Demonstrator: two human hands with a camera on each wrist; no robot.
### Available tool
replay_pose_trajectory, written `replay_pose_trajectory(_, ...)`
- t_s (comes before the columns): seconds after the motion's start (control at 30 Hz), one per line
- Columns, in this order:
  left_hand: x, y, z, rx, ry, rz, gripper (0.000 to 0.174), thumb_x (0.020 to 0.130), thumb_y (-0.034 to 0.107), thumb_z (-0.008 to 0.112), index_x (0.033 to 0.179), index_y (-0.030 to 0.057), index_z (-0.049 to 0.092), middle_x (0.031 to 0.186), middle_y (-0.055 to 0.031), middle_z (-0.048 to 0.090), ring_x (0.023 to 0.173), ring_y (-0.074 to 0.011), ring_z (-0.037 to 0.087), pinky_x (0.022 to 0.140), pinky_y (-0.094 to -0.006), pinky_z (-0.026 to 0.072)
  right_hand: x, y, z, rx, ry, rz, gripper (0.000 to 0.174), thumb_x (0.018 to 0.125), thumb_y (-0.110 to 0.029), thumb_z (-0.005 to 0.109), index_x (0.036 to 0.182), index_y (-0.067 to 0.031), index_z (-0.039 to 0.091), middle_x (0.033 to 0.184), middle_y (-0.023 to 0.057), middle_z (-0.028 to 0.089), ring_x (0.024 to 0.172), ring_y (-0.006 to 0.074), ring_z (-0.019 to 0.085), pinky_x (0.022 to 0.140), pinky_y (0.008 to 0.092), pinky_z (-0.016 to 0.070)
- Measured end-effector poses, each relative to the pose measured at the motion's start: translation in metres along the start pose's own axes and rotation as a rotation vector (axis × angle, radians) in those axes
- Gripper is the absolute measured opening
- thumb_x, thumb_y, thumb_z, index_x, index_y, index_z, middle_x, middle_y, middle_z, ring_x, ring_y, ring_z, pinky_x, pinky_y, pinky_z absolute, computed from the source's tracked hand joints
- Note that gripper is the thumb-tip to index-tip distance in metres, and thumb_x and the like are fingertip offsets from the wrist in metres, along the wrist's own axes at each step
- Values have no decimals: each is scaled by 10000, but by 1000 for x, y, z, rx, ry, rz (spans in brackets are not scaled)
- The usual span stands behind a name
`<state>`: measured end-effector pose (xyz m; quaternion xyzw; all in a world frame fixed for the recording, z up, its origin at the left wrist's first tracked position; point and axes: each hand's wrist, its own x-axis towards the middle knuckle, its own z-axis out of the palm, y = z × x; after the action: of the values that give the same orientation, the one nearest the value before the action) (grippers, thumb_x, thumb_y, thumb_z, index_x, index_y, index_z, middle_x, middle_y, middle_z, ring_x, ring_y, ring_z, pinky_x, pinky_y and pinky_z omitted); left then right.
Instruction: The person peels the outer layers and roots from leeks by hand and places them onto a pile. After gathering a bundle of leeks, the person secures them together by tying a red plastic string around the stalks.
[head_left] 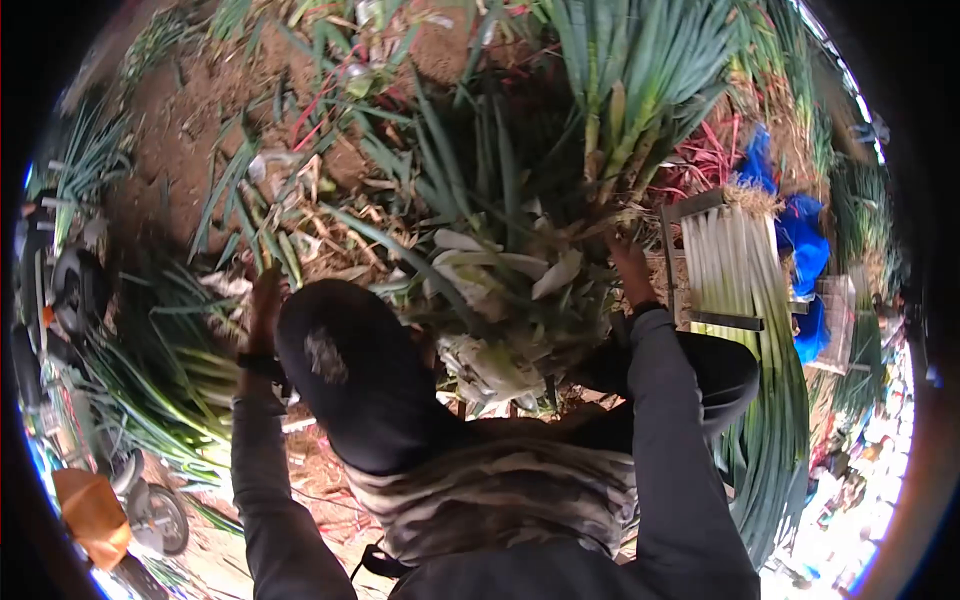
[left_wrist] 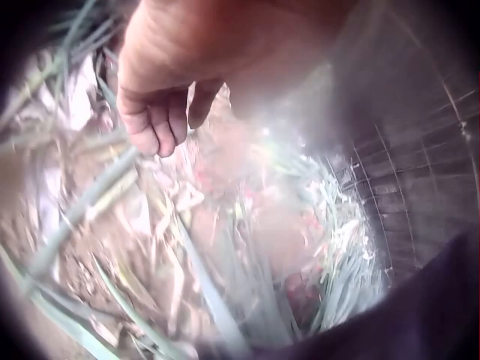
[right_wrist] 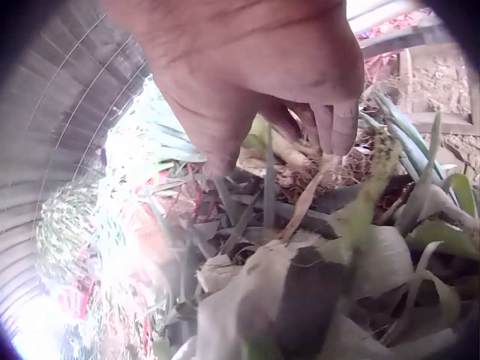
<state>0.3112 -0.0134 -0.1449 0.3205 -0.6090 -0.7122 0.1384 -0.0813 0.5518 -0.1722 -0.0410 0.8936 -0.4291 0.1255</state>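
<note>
In the head view my left hand (head_left: 265, 308) hangs beside the left knee, above leaf-strewn soil. Its fingers are loosely bent, with nothing seen in them; a long green onion leaf (left_wrist: 82, 202) lines up with the fingertips in the left wrist view. My right hand (head_left: 630, 272) is at the root end of a bunch of large green onions (head_left: 640, 110). From the right wrist view, its thumb and fingers straddle pale stalk bases (right_wrist: 281, 150) and brown roots (right_wrist: 341, 176), holding them. Peeled leaves (right_wrist: 360, 274) are heaped just below this hand.
A wooden frame (head_left: 728, 322) at right carries trimmed green onions (head_left: 735, 255), near blue plastic (head_left: 803, 235) and red twine (head_left: 705, 155). More green onions (head_left: 185, 375) lie at left. A motorbike wheel (head_left: 160, 520) shows at lower left.
</note>
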Motion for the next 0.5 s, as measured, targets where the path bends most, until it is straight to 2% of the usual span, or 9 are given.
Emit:
replay_pose_trajectory(0.03, 11, -10, 17, 108, 13, -38, 549, 996, 359, 605, 1425, 32, 507, 1170, -126, 625, 1015, -205, 623, 869, -320, 495, -8, -2, -8, -93, 14, 268, 760, 908, -596, 660, 1264, 72, 583, 1061, 172, 671, 1004, 257, 624, 870, 379, 451)
replay_pose_trajectory(0.1, 30, -40, 38, 410, 90, -93, 616, 980, 418, 605, 1438, 22, 486, 1222, -171, 596, 1089, -245, 589, 919, -356, 473, -14, 4, -15, -110, -102, 330, 724, 925, -550, 668, 1284, 71, 574, 1107, 179, 674, 1015, 268, 625, 883, 397, 461)
replay_pose_trajectory(0.13, 37, -55, 43, 579, 147, -122, 650, 972, 447, 605, 1444, 18, 476, 1249, -194, 581, 1126, -265, 572, 944, -373, 462, -15, 45, -4, 78, 7, 144, 695, 934, -534, 667, 1278, 64, 589, 1139, 169, 674, 1000, 266, 628, 881, 426, 478)
replay_pose_trajectory(0.17, 41, -70, 45, 742, 215, -168, 685, 965, 476, 605, 1450, 13, 465, 1275, -216, 567, 1163, -286, 555, 969, -391, 452, -4, 66, 1, 16, 20, 327, 657, 939, -519, 668, 1265, 48, 607, 1143, 153, 676, 983, 261, 637, 848, 424, 500)
replay_pose_trajectory(0.2, 44, -79, 45, 861, 291, -234, 720, 957, 505, 606, 1456, 8, 455, 1302, -239, 552, 1200, -306, 538, 994, -409, 441, -4, 83, 11, 143, 88, 345, 688, 931, -540, 664, 1277, 52, 608, 1182, 173, 681, 1017, 287, 661, 838, 419, 523)
replay_pose_trajectory(0.27, 52, -92, 44, 1002, 419, -384, 792, 941, 564, 606, 1469, -1, 434, 1354, -284, 523, 1274, -346, 505, 1044, -445, 419, 9, 160, 7, -67, 104, 492, 819, 919, -606, 639, 1382, 61, 537, 1332, 224, 631, 1168, 354, 641, 895, 438, 531)
replay_pose_trajectory(0.33, 65, -107, 45, 1009, 502, -469, 864, 926, 622, 606, 1481, -10, 413, 1407, -329, 494, 1349, -387, 471, 1094, -481, 398, -1, 153, 7, -167, 148, 652, 715, 949, -457, 660, 1406, 70, 503, 1357, 193, 585, 1166, 276, 581, 937, 434, 489)
replay_pose_trajectory(0.4, 71, -123, 41, 855, 551, -440, 1053, 832, 771, 609, 1488, -25, 399, 1412, -412, 456, 1360, -481, 450, 1125, -506, 373, -9, 154, 9, -208, 172, 670, 709, 949, -456, 660, 1400, 68, 506, 1349, 197, 588, 1160, 284, 585, 936, 436, 490)
replay_pose_trajectory(0.5, 78, -145, 44, 688, 483, -315, 926, 867, 722, 614, 1425, -9, 506, 1384, -344, 530, 1322, -435, 508, 1103, -466, 399, -22, 147, 13, -220, 183, 601, 699, 949, -456, 660, 1390, 66, 512, 1339, 202, 593, 1151, 295, 590, 934, 440, 492)
